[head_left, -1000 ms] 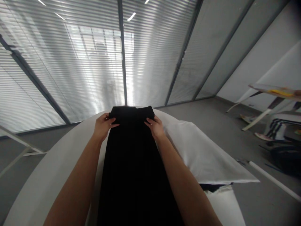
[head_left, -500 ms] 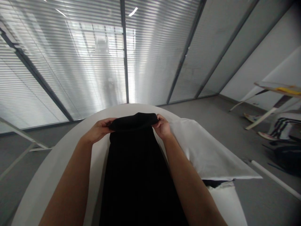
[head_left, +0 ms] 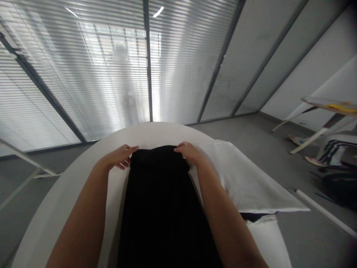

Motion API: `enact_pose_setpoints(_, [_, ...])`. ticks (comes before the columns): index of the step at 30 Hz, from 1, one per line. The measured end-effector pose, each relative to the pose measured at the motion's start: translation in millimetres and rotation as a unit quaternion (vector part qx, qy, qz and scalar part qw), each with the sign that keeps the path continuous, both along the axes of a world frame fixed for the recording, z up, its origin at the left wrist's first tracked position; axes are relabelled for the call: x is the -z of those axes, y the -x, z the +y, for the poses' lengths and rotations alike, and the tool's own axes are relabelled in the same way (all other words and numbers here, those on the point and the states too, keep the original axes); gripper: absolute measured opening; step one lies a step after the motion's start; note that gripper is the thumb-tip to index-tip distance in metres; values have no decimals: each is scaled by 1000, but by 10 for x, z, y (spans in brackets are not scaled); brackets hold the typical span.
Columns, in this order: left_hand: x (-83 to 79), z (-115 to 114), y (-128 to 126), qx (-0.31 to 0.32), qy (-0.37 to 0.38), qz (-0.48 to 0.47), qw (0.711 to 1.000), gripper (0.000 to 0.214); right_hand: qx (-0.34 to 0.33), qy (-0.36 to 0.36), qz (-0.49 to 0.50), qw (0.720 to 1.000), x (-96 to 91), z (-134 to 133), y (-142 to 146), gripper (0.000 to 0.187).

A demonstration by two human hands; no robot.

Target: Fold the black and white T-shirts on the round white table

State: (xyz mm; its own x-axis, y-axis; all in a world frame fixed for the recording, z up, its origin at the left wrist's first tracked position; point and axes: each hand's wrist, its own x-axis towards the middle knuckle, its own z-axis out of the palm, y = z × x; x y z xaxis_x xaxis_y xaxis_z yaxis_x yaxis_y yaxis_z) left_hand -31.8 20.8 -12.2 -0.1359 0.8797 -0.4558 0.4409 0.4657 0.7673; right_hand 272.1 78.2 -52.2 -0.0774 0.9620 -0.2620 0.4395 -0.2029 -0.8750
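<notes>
A long black garment (head_left: 160, 208) lies down the middle of a white table (head_left: 69, 193), running from its far end toward me. My left hand (head_left: 118, 157) rests at the garment's far left corner with its fingers curled on the cloth edge. At the far right corner my right hand (head_left: 189, 152) presses down, fingers bent over the cloth. Both forearms stretch along the garment's sides.
A white cloth (head_left: 245, 182) hangs over the table's right side. Glass walls with blinds (head_left: 111, 74) stand behind the table. On the right are a tilted white table (head_left: 320, 108), a striped item (head_left: 333, 150) and a white pole (head_left: 323, 212) on the grey floor.
Both hands held the garment's far end raised, folded it toward me, and have now laid it flat on the table. The garment's far end lies nearer to me than before.
</notes>
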Motion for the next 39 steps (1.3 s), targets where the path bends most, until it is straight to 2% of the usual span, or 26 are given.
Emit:
enact_pose_setpoints(2, [5,-19,-67,52,1,8,999,83,-43,-21,-52,997,25,12,-37,37])
enact_pose_setpoints(4, [33,-31,-98,93,-23,-33,995,88,-84,-49,-109,989,37,26,-70,37])
enact_pose_setpoints(7, [85,-38,-60,150,-55,-129,979,71,-119,-65,-142,981,29,32,-111,33])
enact_pose_setpoints(9, [95,-41,8,166,-67,-137,974,64,-135,-45,-143,979,6,18,-141,34])
enact_pose_setpoints(11, [64,-43,81,168,-56,-69,982,63,-146,5,-156,977,-38,-10,-179,38])
enact_pose_setpoints(13, [-9,-40,126,165,-58,58,983,62,-145,53,-181,971,-108,-40,-214,42])
enact_pose_setpoints(14, [-52,-37,126,157,-76,129,976,59,-145,55,-199,968,-150,-53,-224,41])
enact_pose_setpoints(16, [-123,-25,62,133,-152,244,948,54,-145,-1,-241,960,-232,-70,-206,35])
enact_pose_setpoints(18, [-126,-5,-91,121,-251,292,915,52,-131,-100,-274,948,-268,-80,-119,32])
enact_pose_setpoints(20, [-24,17,-300,140,-317,303,888,54,-101,-183,-281,937,-218,-96,34,41])
enact_pose_setpoints(21, [64,27,-405,158,-327,313,878,55,-89,-211,-278,933,-157,-108,122,45])
enact_pose_setpoints(23, [281,41,-571,194,-289,346,871,58,-98,-232,-284,925,13,-141,287,51])
enact_pose_setpoints(26, [573,49,-645,209,-212,391,871,62,-137,-207,-335,909,260,-183,422,55])
enact_pose_setpoints(29, [671,60,-537,208,-179,388,880,72,-150,-200,-367,896,324,-180,405,58])
enact_pose_setpoints(32, [596,87,-368,186,-150,369,898,80,-159,-186,-378,893,219,-141,326,58])
enact_pose_setpoints(36, [449,132,-165,158,-149,304,928,73,-161,-157,-381,897,71,-74,228,62])
enact_pose_setpoints(39, [390,145,-69,145,-158,236,948,71,-177,-166,-372,896,20,-33,166,61])
